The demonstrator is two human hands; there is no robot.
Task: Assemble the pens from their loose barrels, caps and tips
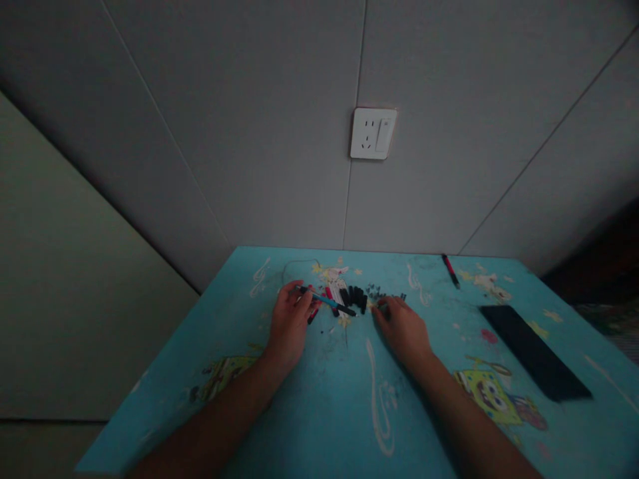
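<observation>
My left hand (293, 314) is closed on a blue pen (324, 299) with dark ends, which slants down to the right above the table. Beneath and beside it lie several red-and-black pen barrels (313, 313) and thin white refills (337, 290). To their right sits a row of short black pieces (357, 297), perhaps grips. My right hand (399, 322) rests by small dark parts (379, 294), its fingertips curled together at the table. Whatever those fingers pinch, if anything, is too small and dark to make out.
The table (319, 412) has a light blue cartoon-print cover and stands against a grey panelled wall with a socket (373, 134). A red-and-black pen (450, 271) lies at the back right. Nearer on the right is a flat dark rectangular thing (536, 352).
</observation>
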